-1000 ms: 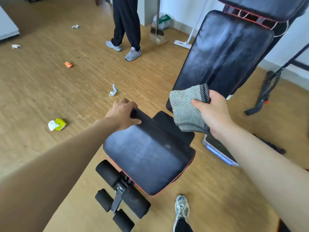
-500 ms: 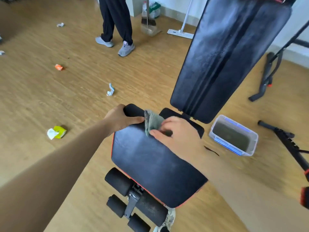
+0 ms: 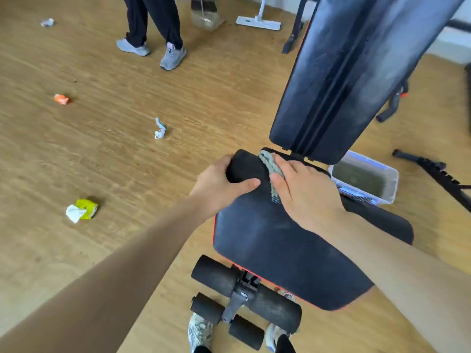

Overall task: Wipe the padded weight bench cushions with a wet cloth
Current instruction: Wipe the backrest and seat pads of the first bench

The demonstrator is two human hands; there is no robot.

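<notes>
The black padded seat cushion (image 3: 275, 250) of the weight bench lies in front of me, with the dusty raised back cushion (image 3: 356, 72) beyond it. My left hand (image 3: 219, 187) grips the seat's far left corner, thumb on top. My right hand (image 3: 303, 192) presses the grey-green cloth (image 3: 270, 166) flat onto the far end of the seat; most of the cloth is hidden under the palm.
A clear tub of murky water (image 3: 367, 179) stands on the floor right of the bench. Foam leg rollers (image 3: 244, 299) sit at the near end, by my shoes. Another person's legs (image 3: 153, 34), a mop (image 3: 257, 20), and scattered litter (image 3: 81, 210) occupy the wooden floor.
My right hand brought the cloth down from the air onto the seat cushion and now presses it flat there. My left hand kept its grip on the corner.
</notes>
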